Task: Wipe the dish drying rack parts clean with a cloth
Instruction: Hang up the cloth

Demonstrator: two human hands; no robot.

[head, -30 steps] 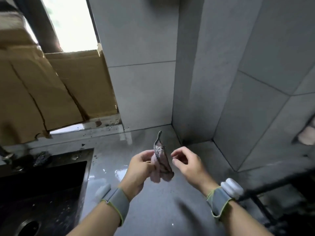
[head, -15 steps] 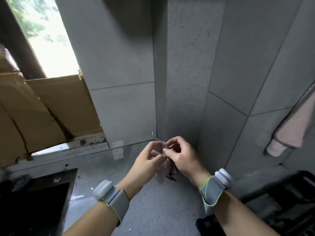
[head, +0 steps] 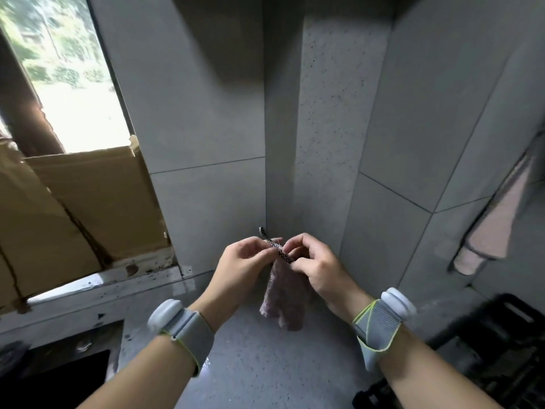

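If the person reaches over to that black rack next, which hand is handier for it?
Probably the right hand. The black rack sits low on that side, while the left hand is farther from it. Both hands now pinch the cloth by its patterned edge, so the left could hold it alone.

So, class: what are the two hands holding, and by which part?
Both the left hand and right hand pinch the checkered hanging loop of the small pinkish-purple fluffy cloth, which dangles below.

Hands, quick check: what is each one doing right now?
Left hand: fingers pinching the speckled loop of the pink cloth.
Right hand: also pinching that loop; the cloth hangs below.
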